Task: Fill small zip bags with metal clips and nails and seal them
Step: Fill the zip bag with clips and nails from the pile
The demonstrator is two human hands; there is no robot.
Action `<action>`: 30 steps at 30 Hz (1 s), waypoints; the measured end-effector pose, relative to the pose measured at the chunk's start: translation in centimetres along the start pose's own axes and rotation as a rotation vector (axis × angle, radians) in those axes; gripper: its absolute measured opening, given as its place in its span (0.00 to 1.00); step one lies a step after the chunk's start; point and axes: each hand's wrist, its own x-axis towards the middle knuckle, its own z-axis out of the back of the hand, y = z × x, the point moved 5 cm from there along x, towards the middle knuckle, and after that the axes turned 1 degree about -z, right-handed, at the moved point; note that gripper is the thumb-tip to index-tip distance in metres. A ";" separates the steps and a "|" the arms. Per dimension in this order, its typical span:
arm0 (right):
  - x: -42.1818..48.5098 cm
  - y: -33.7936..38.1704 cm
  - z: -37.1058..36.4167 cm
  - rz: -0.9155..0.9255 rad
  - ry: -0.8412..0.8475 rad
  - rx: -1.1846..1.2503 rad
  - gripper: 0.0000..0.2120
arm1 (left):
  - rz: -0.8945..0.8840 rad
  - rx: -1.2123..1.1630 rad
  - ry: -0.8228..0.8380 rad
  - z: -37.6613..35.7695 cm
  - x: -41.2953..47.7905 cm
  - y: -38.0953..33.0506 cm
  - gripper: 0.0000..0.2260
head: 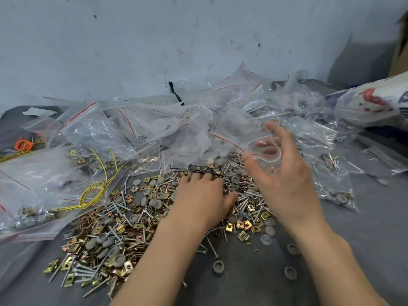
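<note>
The right hand [284, 173] pinched the zip bag [240, 129], its mouth spread round the fingers, evidently ready for loading, while the left hand [198, 195] lay bent over the clips and nails [123, 219] beneath its fingertips, grip undeterminable.

zip bag [240, 129]: clear, raised | clips [242, 235], nails [88, 268]: loose mixed heap below

Glossy plastic bags [92, 131] and shiny metal clips [242, 235] cover seemingly matt cloth [254, 283].
</note>
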 end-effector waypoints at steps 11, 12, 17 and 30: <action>1.1 -3.1 3.7 -0.075 -0.182 0.025 0.26 | 0.078 -0.223 -0.075 -2.3 4.5 -2.5 0.25; 1.3 -3.3 3.9 -0.076 -0.190 0.033 0.26 | 0.088 -0.240 -0.087 -2.3 4.7 -2.5 0.25; 1.9 -3.4 4.6 -0.090 -0.223 0.089 0.24 | 0.088 -0.228 -0.065 -2.2 4.6 -2.5 0.19; 2.0 -3.9 6.1 -0.089 -0.278 0.152 0.24 | -0.262 -0.026 0.046 -2.5 6.5 -11.7 0.28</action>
